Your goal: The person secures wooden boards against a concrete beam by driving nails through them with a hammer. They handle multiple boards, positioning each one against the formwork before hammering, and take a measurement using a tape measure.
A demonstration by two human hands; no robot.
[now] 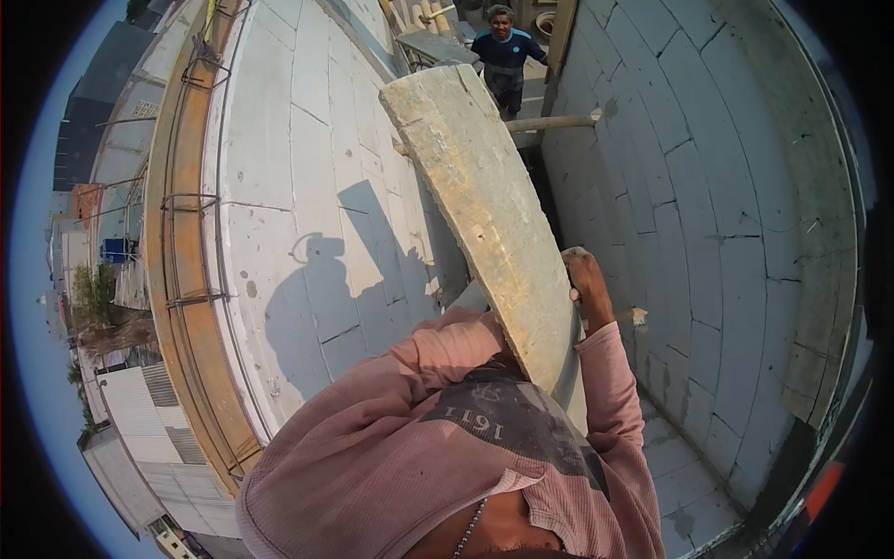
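Right hand [585,279], bare: seen at the right long edge of a long, rough-faced, pale yellow-grey rectangular slab [494,219], clamped on that edge with the fingers curled; the fingertips are partly hidden. Left hand: concealed behind the slab, its state cannot be told; only the pink ribbed left sleeve [456,340] is shown, lost from sight at the slab's left edge. Slab: held slanted before the chest, its lower end near the shirt's dark printed front [494,415], its far end raised beside a left wall of pale blocks [307,70]. Beyond: a person in a dark blue shirt [507,56], lower legs hard to make out; a pale round pole [554,122], partly covered by the slab. Right wall of grey blocks [670,168]: cut off by the dark rim.
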